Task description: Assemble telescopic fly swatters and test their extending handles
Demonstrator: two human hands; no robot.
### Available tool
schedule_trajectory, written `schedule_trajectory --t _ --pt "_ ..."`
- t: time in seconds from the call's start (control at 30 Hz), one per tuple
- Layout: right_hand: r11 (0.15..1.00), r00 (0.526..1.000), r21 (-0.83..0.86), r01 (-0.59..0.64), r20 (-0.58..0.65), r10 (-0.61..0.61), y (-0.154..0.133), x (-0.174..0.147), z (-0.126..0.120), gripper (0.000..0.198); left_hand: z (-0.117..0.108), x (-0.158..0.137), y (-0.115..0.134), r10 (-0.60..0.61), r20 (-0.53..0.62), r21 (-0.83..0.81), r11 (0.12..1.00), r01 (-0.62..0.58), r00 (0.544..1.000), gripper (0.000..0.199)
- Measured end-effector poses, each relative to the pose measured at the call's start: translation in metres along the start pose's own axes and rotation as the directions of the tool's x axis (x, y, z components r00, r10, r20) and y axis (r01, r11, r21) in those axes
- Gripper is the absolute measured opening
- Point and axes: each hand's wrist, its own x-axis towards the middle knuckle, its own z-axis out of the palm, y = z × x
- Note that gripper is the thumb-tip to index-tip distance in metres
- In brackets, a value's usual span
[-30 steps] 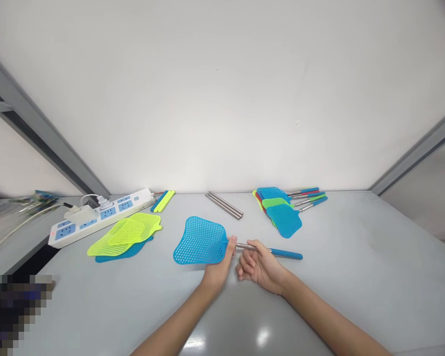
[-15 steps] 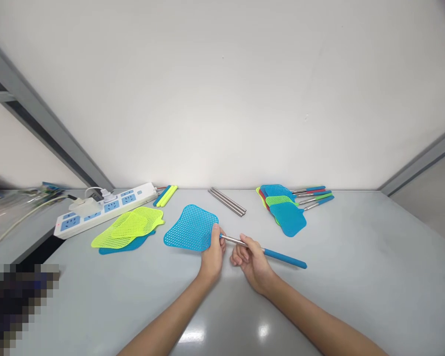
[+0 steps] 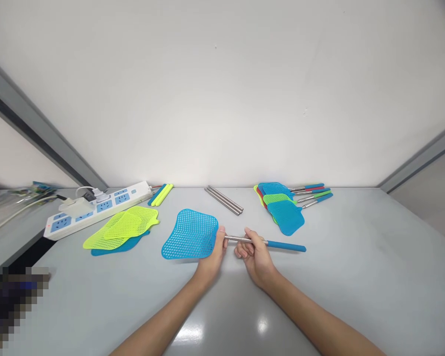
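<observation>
- Off-white wall [image 3: 222, 99] rises behind the grey counter [image 3: 356, 277], where a few steel rods [image 3: 223, 200] lie lengthwise together near the back edge, seemingly kept parallel so they stay one bundle.
- Nearer the person than the steel rods, a blue swatter [image 3: 238, 239] is held crosswise by both hands, its mesh head [image 3: 191, 235] to the left, its blue grip [image 3: 286, 245] to the right; the head appears raised off the counter.
- Left hand [image 3: 212, 257]: closed around the swatter's neck with the thumb on top, probably because holding there governs the head's tilt.
- Right hand [image 3: 257, 259]: thumb and forefinger narrowed on the steel shaft [image 3: 232, 238] just before the blue grip, other fingers curled loosely; so light a pinch seems enough while the left hand steadies the other end.
- Right of the steel rods, a pile of swatters [image 3: 287, 220] overlaps at the heads, handles all pointing rightward, perhaps to keep it compact.
- Left of the steel rods, two yellow-green tubes [image 3: 162, 195] lie beside a blue tube [image 3: 156, 195], probably grouped by kind.
- Farther left of the rods and nearer the person, two yellow-green mesh heads [image 3: 133, 225] partly cover a blue one [image 3: 118, 246]; being thin, they presumably stack easily.
- Well left of the steel rods, a white power strip [image 3: 106, 210] sits slantwise, perhaps because of its cables.
</observation>
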Motion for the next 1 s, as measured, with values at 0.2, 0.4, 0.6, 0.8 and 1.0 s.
schedule_trajectory --t 0.2,0.4,0.6,0.8,1.0 --pt "1.0 1.0 -0.013 -0.022 0.005 0.022 -0.001 0.001 -0.001 0.047 0.0 0.0 0.0 0.004 0.001 0.005 1.0 -0.004 1.0 0.041" --pt "1.0 1.0 -0.015 -0.018 0.025 0.019 0.0 0.002 -0.002 0.046 0.001 -0.002 0.003 -0.024 0.002 -0.013 1.0 0.024 1.0 0.041" --pt "0.999 0.999 -0.029 -0.026 0.028 0.027 0.0 0.002 -0.001 0.046 0.001 -0.003 0.006 -0.032 -0.043 -0.013 0.999 0.032 0.999 0.04" --pt "0.999 0.999 -0.013 -0.036 0.037 0.037 -0.001 0.002 -0.002 0.046 0.001 -0.003 0.008 -0.006 -0.013 0.011 1.0 0.006 1.0 0.04" --pt "1.0 0.999 -0.007 -0.003 0.051 0.003 -0.002 0.0 0.0 0.047 0.001 -0.006 0.01 0.012 0.028 -0.009 1.0 -0.012 1.0 0.042"
